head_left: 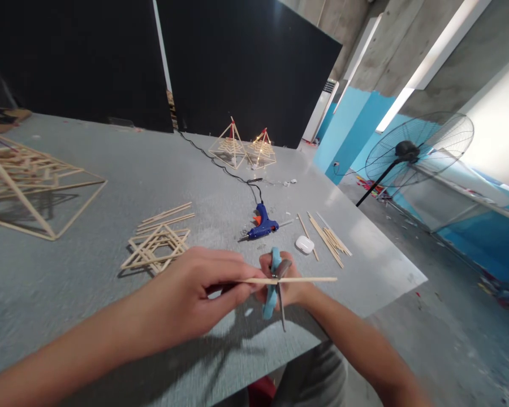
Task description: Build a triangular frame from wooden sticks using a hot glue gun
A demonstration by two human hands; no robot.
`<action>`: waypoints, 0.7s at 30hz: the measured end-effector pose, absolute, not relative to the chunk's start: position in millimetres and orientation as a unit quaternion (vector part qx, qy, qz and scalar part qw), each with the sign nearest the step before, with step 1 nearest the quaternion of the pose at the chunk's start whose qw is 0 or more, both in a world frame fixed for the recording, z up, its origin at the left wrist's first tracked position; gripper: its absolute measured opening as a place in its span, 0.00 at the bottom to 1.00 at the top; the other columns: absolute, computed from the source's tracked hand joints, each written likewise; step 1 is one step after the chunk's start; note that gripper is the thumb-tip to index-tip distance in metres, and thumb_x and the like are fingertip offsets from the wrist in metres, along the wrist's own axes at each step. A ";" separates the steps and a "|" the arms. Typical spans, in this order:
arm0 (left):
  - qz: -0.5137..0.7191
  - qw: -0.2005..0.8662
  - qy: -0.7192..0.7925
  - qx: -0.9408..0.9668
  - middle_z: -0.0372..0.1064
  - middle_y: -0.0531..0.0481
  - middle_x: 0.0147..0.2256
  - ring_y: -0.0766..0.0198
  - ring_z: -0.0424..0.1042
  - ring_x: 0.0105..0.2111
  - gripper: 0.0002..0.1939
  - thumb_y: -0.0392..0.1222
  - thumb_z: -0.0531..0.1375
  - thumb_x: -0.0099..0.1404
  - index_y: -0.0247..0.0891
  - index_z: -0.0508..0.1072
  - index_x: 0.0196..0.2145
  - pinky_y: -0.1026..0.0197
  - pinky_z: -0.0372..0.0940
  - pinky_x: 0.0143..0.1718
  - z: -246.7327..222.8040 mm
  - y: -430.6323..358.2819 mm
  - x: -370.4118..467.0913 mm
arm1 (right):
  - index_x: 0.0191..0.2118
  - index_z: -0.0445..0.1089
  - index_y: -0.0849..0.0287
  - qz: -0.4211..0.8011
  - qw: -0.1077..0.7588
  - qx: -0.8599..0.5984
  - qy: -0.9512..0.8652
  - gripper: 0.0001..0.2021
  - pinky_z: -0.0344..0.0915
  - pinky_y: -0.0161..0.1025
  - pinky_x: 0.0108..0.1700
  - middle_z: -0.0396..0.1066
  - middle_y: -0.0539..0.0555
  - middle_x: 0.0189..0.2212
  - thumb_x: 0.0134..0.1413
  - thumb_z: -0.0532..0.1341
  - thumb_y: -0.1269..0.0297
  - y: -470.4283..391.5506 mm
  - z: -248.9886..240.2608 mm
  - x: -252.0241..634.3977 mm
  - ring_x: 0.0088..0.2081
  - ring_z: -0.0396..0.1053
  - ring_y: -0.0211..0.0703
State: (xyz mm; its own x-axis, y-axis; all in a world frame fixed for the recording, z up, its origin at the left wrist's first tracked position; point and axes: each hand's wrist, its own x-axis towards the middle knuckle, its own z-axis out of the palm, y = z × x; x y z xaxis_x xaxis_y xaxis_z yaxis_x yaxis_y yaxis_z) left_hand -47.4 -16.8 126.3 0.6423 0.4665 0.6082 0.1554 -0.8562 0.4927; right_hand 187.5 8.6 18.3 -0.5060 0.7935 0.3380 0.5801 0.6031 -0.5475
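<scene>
Head view: the left hand (pixel 210 288) is pinching a thin wooden stick (pixel 303 279) in its grip above the tabletop (pixel 161 169), while the right hand (pixel 296 289) is holding blue-handled scissors (pixel 284 269), their spread blades straddling the stick. Beyond, a star-shaped stick frame (pixel 152 262) is lying leftward; a white earbud case (pixel 304 245) and blue glue gun (pixel 263 226) are lying ahead. Farther back, two stick pyramids (pixel 231 145) are standing before black panels (pixel 254 62).

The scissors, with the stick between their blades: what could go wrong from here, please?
The left hand pinches the stick close to the blades of the scissors, so a slip might nick its fingertips. The stick's far end sticks out past the blades, seemingly unheld, so a cut piece could fly off. The blue glue gun lies just beyond; if hot, it might burn a straying hand.
</scene>
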 end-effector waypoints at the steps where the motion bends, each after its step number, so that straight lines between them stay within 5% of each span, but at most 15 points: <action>1: 0.383 0.215 0.171 0.882 0.76 0.57 0.29 0.72 0.72 0.25 0.12 0.32 0.59 0.79 0.39 0.82 0.41 0.70 0.62 0.30 126.4 -15.3 -48.0 | 0.25 0.46 0.49 0.195 0.297 -0.393 -0.848 0.24 0.58 0.37 0.25 0.47 0.38 0.18 0.36 0.68 0.68 10.6 17.5 186.9 0.21 0.51 0.33; 6: 0.382 0.106 0.146 0.906 0.75 0.54 0.32 0.69 0.71 0.27 0.13 0.36 0.56 0.83 0.39 0.82 0.49 0.65 0.60 0.30 125.7 -15.3 -58.7 | 0.25 0.48 0.49 0.260 0.332 -0.316 -0.850 0.23 0.55 0.38 0.22 0.48 0.38 0.16 0.41 0.69 0.57 12.4 23.6 182.4 0.19 0.49 0.34; 10: 0.372 0.038 0.143 0.917 0.74 0.53 0.33 0.66 0.70 0.28 0.14 0.36 0.53 0.84 0.40 0.79 0.53 0.61 0.58 0.30 123.1 -17.3 -62.7 | 0.24 0.48 0.50 0.288 0.358 -0.289 -0.840 0.21 0.52 0.39 0.23 0.49 0.39 0.16 0.41 0.67 0.59 7.4 29.6 182.0 0.18 0.48 0.34; 15: 0.395 0.135 0.143 0.897 0.77 0.53 0.34 0.69 0.73 0.29 0.10 0.35 0.59 0.81 0.39 0.80 0.53 0.66 0.62 0.32 121.6 -16.5 -53.4 | 0.24 0.47 0.50 0.286 0.370 -0.324 -0.822 0.23 0.49 0.39 0.25 0.45 0.39 0.17 0.37 0.68 0.60 8.0 28.9 187.8 0.21 0.45 0.35; 21: 0.390 0.192 0.138 0.890 0.75 0.55 0.30 0.72 0.71 0.26 0.10 0.34 0.60 0.81 0.38 0.83 0.47 0.68 0.61 0.29 124.9 -17.1 -50.0 | 0.26 0.54 0.50 0.308 0.349 -0.326 -0.823 0.20 0.59 0.37 0.27 0.56 0.41 0.20 0.38 0.69 0.58 5.9 43.6 188.2 0.23 0.55 0.36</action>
